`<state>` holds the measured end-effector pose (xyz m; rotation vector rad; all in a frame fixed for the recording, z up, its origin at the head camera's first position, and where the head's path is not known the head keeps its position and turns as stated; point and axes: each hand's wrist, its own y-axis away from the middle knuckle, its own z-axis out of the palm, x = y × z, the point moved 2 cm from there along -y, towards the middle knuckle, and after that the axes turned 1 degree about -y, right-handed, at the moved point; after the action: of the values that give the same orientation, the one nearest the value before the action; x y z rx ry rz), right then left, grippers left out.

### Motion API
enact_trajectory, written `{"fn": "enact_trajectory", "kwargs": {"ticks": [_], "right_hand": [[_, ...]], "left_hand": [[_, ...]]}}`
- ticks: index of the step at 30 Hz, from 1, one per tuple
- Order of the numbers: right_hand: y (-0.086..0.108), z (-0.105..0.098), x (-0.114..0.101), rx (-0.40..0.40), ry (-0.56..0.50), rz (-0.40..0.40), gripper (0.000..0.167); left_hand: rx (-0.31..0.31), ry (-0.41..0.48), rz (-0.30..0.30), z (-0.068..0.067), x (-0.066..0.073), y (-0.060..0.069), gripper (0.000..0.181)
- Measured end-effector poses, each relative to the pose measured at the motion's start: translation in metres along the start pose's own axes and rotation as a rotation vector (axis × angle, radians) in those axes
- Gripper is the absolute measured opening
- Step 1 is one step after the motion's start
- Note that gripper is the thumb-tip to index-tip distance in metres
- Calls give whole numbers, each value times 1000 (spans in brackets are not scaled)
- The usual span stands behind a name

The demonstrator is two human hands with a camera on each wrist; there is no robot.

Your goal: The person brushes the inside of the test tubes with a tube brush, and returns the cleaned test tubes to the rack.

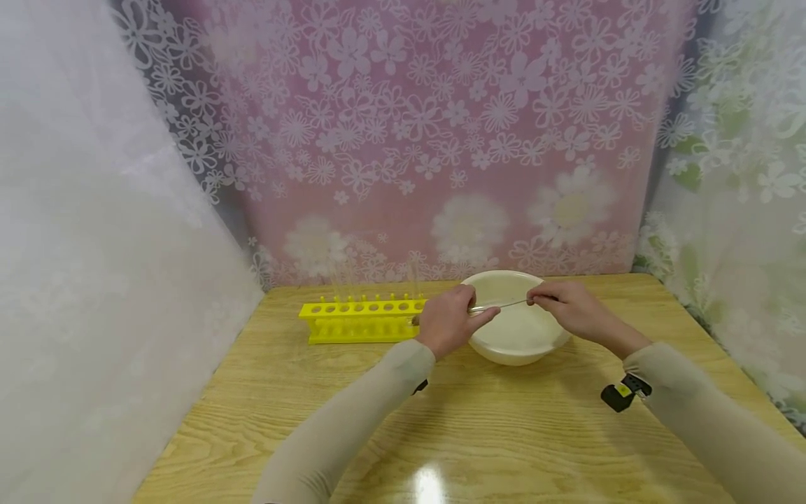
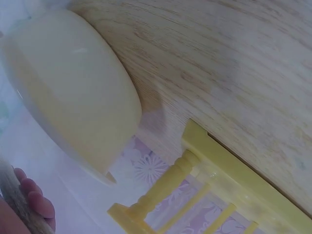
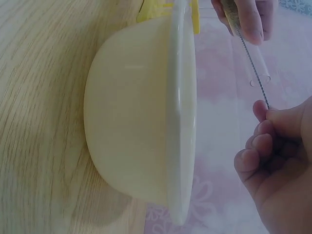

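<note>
Above a cream basin, the left hand grips a clear glass tube. Bristles of a brush show inside the tube within the grip. The brush's thin twisted wire runs out through the tube's open end. Thumb and forefinger of the right hand pinch the wire's far end, other fingers curled. Both hands are over the basin's rim area, not touching it.
A yellow test tube rack stands left of the basin, with several clear tubes upright in it. The wooden table meets a flowered pink curtain behind and pale curtains at both sides.
</note>
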<state>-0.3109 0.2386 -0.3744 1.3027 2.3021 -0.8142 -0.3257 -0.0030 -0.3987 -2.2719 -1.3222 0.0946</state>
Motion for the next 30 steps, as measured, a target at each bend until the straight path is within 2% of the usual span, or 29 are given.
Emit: {"fn": "enact_trajectory", "kwargs": {"ticks": [7, 13, 19, 21, 27, 30], "right_hand": [[-6, 9, -2, -15, -23, -17, 24], [-6, 9, -3, -11, -41, -23, 25], [-5, 5, 5, 45, -21, -5, 25], [-3, 4, 8, 78, 3, -31, 23], [6, 3, 15, 159, 80, -188, 5], [9, 4, 17, 172, 86, -217, 8]], "left_hand": [[15, -6, 10, 4, -1, -1, 46], [23, -29, 11, 4, -4, -2, 46], [18, 0, 15, -1, -2, -3, 46], [15, 12, 14, -3, -1, -4, 46], [-9, 28, 17, -1, -4, -3, 47], [0, 25, 26, 0, -3, -3, 47]]}}
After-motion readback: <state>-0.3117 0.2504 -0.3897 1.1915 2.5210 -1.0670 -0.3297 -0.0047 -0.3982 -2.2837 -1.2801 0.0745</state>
